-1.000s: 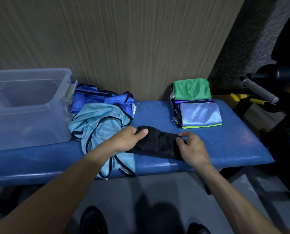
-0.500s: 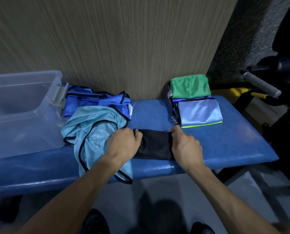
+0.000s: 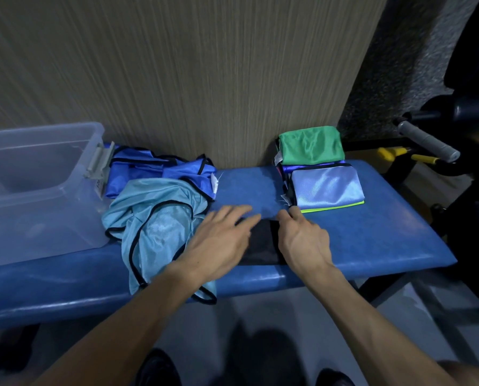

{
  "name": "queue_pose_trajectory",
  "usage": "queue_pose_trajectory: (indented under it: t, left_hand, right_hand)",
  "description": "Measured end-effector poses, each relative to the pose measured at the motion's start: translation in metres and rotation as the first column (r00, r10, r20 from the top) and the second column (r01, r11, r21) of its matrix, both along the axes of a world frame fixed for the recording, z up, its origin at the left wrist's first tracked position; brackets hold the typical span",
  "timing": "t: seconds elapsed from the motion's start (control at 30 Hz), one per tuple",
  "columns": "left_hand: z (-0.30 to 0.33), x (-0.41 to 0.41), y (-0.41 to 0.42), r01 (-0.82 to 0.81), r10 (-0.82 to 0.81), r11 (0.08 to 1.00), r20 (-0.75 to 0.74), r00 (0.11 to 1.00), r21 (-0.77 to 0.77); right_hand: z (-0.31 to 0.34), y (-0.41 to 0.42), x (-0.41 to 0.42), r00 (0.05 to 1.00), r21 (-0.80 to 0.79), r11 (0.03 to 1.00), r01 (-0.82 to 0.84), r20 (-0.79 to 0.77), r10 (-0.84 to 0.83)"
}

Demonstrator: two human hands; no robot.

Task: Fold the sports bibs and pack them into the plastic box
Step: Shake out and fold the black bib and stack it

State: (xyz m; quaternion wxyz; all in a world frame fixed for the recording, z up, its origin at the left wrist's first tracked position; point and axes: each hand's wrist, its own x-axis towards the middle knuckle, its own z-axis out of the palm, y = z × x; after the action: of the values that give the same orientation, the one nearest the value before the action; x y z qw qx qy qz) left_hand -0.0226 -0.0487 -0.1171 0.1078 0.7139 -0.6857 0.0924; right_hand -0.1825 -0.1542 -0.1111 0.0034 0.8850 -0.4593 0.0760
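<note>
Moved: black bib folded narrower, frame centre.
Left hand: being spread flat, fingers apart.
Right hand: bib edge being pinched.

No readable text anywhere; small label on plastic box latch, left of frame, too blurred to read.
</note>
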Motion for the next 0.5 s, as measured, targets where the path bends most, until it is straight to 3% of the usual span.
queue_pose_trajectory:
  t: [0.13, 0.27, 0.4, 0.5]
  left_hand:
    - [-0.015, -0.015, 0.014, -0.072, 0.069, 0.984, 0.021, 0.997, 0.165]
    - [-0.019, -0.014, 0.019, -0.111, 0.118, 0.985, -0.041, 0.992, 0.135]
    - [-0.021, -0.015, 0.019, -0.118, 0.128, 0.986, -0.073, 0.989, 0.116]
    - [-0.023, -0.014, 0.018, -0.138, 0.15, 0.982, -0.095, 0.984, 0.126]
  right_hand:
    - [-0.001, -0.003, 0.0, 0.996, 0.015, 0.998, -0.061, 0.06, 0.06]
    - [-0.008, -0.009, -0.005, 0.968, 0.121, 0.988, -0.095, 0.241, 0.063]
    - [-0.006, -0.012, -0.002, 0.919, 0.322, 0.943, -0.088, 0.391, -0.048]
    - [0.0, -0.007, 0.001, 0.885, 0.355, 0.931, -0.08, 0.455, -0.097]
